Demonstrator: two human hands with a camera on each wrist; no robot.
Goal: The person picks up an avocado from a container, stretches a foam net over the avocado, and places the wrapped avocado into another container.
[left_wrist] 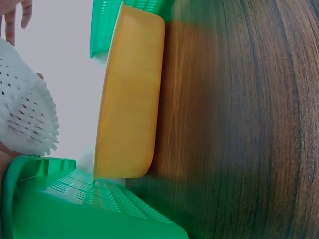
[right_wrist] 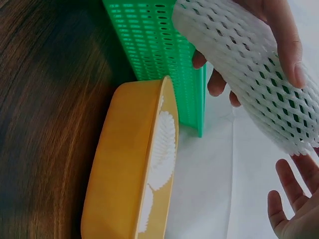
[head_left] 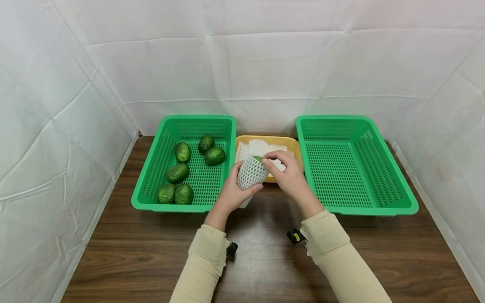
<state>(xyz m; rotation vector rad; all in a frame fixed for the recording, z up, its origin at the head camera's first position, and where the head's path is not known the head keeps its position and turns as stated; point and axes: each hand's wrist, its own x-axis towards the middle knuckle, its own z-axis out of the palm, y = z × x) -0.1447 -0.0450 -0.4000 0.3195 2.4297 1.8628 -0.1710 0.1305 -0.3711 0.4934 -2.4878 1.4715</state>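
Observation:
My left hand (head_left: 233, 191) grips an avocado in a white foam net (head_left: 251, 173), its fingers and thumb wrapped around the sides. The avocado's green end shows at the net's upper opening, and the net's loose tail hangs below the hand. At that upper opening, my right hand (head_left: 289, 174) pinches the net's edge between thumb and forefinger, its other fingers loosely bent. In the right wrist view, the foam net (right_wrist: 254, 69) stretches across the top right, with the left thumb lying along it. The left wrist view catches only part of the net (left_wrist: 25, 107).
Several dark green avocados (head_left: 177, 173) lie in the left green basket (head_left: 151, 168). Between the baskets, a yellow tray (head_left: 299, 151) holds more white foam nets (head_left: 258, 146). The right green basket (head_left: 335, 168) stands at the same depth on the brown wooden table (head_left: 261, 261). White sheeting surrounds the table.

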